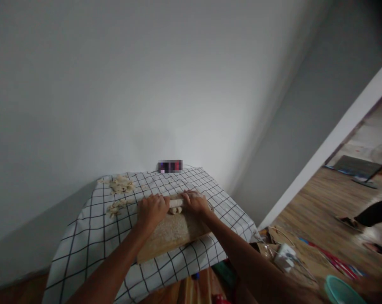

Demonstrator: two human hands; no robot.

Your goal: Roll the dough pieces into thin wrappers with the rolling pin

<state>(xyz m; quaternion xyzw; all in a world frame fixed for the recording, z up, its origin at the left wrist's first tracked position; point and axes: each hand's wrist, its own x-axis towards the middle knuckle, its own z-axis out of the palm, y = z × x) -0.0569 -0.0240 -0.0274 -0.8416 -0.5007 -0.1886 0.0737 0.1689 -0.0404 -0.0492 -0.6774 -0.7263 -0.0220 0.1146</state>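
Observation:
My left hand (153, 207) and my right hand (195, 202) are closed over a pale, floured rolling pin (177, 203), which lies crosswise near the far side of a wooden board (170, 236). Both hands press down on its two ends. Just on the near side of the pin, between my hands, sits some dough (175, 210); the pin hides part of it. Flour dusts the board. Left of the board, thin pieces of dough (116, 207) lie in a loose bunch, and a bigger heap of flat dough pieces (121, 184) is farther back.
A checked cloth (92, 236) covers the table, which stands against a white wall (130, 84). A blurred-out device (170, 166) leans there. At the lower right are a white box with cords (285, 256) and a turquoise basin (342, 290). Another person's leg (374, 213) shows farther right.

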